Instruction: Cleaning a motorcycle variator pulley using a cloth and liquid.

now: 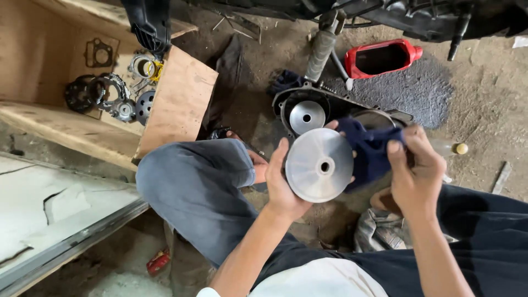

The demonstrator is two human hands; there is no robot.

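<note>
Silver disc: round metal pulley face (319, 165), held above the dirt floor (484, 110), in front of the open engine casing (308, 113).
Left hand (280, 184): grip pinching the disc's rim.
Right hand (415, 168): grip pressed on a dark blue rag (368, 151) at the disc's edge.
Facing: flat face up toward the camera; bore axis likewise.
Risk: rim-only hold, so a hard wipe could tip it out onto grit.

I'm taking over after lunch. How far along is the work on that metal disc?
Done: the engine case on the ground lies open, and removed parts sit in the wooden box. In hand: the left hand holds the metal disc; the right hand presses a dark blue rag against it. Left: the disc is not yet mounted.
</note>
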